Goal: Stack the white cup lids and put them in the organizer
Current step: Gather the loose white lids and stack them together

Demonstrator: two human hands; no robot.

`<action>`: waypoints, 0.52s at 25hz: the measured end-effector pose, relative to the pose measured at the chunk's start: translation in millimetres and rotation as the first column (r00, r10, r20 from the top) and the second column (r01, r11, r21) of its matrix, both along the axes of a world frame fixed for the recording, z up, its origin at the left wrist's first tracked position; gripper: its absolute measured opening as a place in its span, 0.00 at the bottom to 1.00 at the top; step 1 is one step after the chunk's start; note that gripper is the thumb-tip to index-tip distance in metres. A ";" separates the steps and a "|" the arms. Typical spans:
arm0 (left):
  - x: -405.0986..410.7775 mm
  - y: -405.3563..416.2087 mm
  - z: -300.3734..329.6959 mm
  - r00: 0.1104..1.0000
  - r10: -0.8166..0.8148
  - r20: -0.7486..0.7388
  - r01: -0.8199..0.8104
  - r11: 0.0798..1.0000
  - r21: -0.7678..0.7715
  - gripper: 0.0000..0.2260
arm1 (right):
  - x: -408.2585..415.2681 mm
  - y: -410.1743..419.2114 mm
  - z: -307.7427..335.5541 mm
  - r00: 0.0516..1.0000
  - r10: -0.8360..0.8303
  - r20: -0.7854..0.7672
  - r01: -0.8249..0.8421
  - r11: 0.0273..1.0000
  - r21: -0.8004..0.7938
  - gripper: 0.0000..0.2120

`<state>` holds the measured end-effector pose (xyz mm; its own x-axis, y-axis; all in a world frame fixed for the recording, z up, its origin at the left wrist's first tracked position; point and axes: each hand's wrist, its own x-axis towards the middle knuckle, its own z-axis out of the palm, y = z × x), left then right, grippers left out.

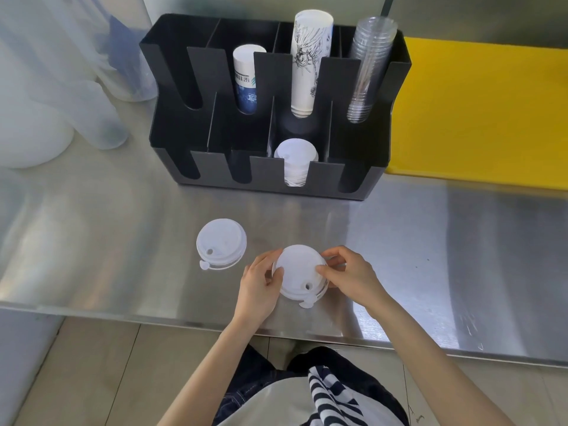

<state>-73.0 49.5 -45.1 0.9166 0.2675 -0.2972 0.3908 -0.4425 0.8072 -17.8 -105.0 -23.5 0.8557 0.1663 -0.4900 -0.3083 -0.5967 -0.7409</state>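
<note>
A small stack of white cup lids (299,273) rests on the steel counter near its front edge. My left hand (261,281) grips the stack's left rim and my right hand (350,276) pinches its right rim. Another white lid (221,242) lies alone on the counter to the left, apart from both hands. Behind them stands the black organizer (353,176); a stack of white lids (296,159) sits in its front row, third slot from the left.
The organizer's back row holds a short white-and-blue paper cup stack (246,78), a tall printed paper cup stack (309,63) and clear plastic cups (367,69). A yellow board (479,112) lies at right. Translucent plastic containers (61,87) stand at left.
</note>
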 end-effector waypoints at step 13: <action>7.0 -3.1 -9.2 0.993 -0.122 -0.001 0.121 0.982 0.144 0.18 | 0.3 0.4 -7.2 0.998 0.060 0.036 -0.059 0.998 -0.036 0.16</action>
